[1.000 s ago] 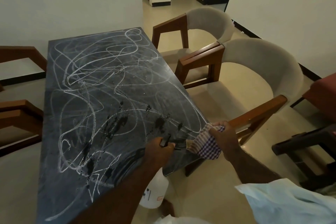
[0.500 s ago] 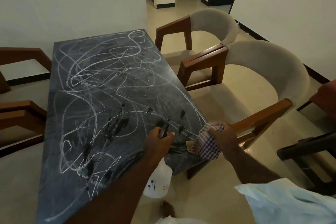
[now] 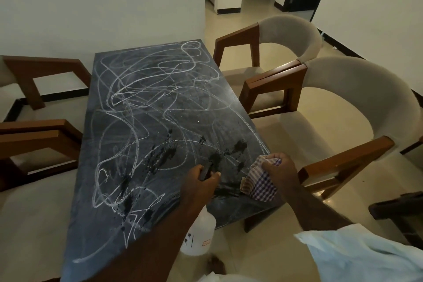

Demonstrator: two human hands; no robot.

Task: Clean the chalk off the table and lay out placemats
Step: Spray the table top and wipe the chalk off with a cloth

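The dark table [image 3: 128, 247] is covered in white chalk scribbles, with dark wet splashes across its near half. My left hand [image 3: 198, 184] grips the black trigger head of a white spray bottle [image 3: 198, 238], whose body hangs below the table's near edge. My right hand [image 3: 280, 173] holds a bunched purple-and-white checked cloth [image 3: 261, 186] against the tabletop at its near right corner. No placemats are in view.
Two wooden armchairs with beige padding stand along the table's right side, one near [image 3: 357, 121] and one far [image 3: 286, 39]. More wooden chairs [image 3: 41, 142] stand on the left. A white wall lies behind the table; a doorway opens at the back.
More dark wet spots have appeared on the table ahead of the sprayer. My view shifted slightly toward the table; both hands stay in place.
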